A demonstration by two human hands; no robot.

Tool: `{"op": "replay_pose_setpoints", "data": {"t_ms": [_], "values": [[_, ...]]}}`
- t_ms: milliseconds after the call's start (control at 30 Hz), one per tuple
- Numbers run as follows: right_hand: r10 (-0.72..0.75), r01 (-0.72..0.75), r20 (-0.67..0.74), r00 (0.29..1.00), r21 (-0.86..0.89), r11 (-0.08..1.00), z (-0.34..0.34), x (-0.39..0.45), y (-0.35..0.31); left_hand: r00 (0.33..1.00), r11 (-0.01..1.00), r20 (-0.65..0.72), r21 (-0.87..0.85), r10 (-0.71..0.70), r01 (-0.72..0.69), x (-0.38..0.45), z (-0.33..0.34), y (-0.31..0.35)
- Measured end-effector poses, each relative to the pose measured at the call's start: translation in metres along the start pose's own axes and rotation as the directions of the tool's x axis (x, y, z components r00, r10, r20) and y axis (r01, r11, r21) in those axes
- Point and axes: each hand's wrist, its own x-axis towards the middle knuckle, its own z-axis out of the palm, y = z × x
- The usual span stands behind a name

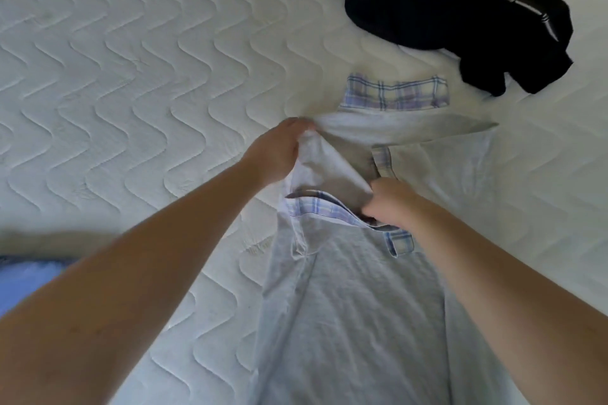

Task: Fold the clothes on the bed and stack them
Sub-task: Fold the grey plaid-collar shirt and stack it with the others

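Two hands work one grey shirt spread on the bed: right hand pinches cloth by the plaid collar, left hand grips the shoulder edge. Folding looks barely begun; next, the sleeve likely needs tucking inward. Farther off, a black garment lies crumpled, unfolded.
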Motion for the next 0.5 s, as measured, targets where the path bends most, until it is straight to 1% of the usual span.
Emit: {"op": "replay_pose_setpoints", "data": {"t_ms": [33,67,100,167,200,267,300,367,400,433,500], "values": [[-0.02,0.017,-0.036,0.999,-0.092,0.996,0.003,-0.004,0.0,0.995,0.995,0.083,0.078,0.057,-0.063,0.011,-0.002,-0.001],[-0.046,0.04,-0.051,0.998,-0.12,0.992,0.005,-0.006,0.001,0.981,0.983,0.173,0.143,0.09,-0.116,0.021,-0.004,0.0],[-0.061,0.055,-0.047,0.997,-0.106,0.993,0.005,-0.009,0.001,0.961,0.966,0.259,0.207,0.1,-0.156,0.032,-0.006,0.003],[-0.076,0.076,-0.039,0.996,-0.014,0.997,0.0,-0.015,0.005,0.911,0.922,0.409,0.33,0.056,-0.205,0.049,-0.015,0.009],[-0.097,0.097,-0.046,0.994,-0.001,0.995,-0.004,-0.017,0.007,0.889,0.892,0.456,0.388,0.032,-0.231,0.056,-0.02,0.013],[-0.105,0.106,-0.042,0.994,0.026,0.994,-0.017,-0.022,0.01,0.863,0.814,0.505,0.502,-0.002,-0.292,0.067,-0.03,0.018],[-0.096,0.098,-0.038,0.995,0.084,0.992,-0.023,-0.024,0.011,0.857,0.773,0.516,0.55,-0.015,-0.317,0.072,-0.034,0.019],[-0.085,0.077,0.016,0.996,0.286,0.955,-0.036,-0.025,0.015,0.851,0.727,0.524,0.597,-0.031,-0.34,0.08,-0.041,0.018],[-0.084,0.049,0.073,0.994,0.395,0.917,-0.041,-0.024,0.017,0.851,0.742,0.525,0.585,-0.038,-0.328,0.082,-0.043,0.015],[-0.083,0.005,0.132,0.988,0.502,0.865,-0.046,-0.024,0.019,0.857,0.792,0.514,0.54,-0.044,-0.283,0.084,-0.045,0.012],[-0.074,-0.079,0.204,0.976,0.652,0.754,-0.052,-0.017,0.029,0.879,0.909,0.474,0.387,-0.052,-0.155,0.086,-0.045,0.005]]}}
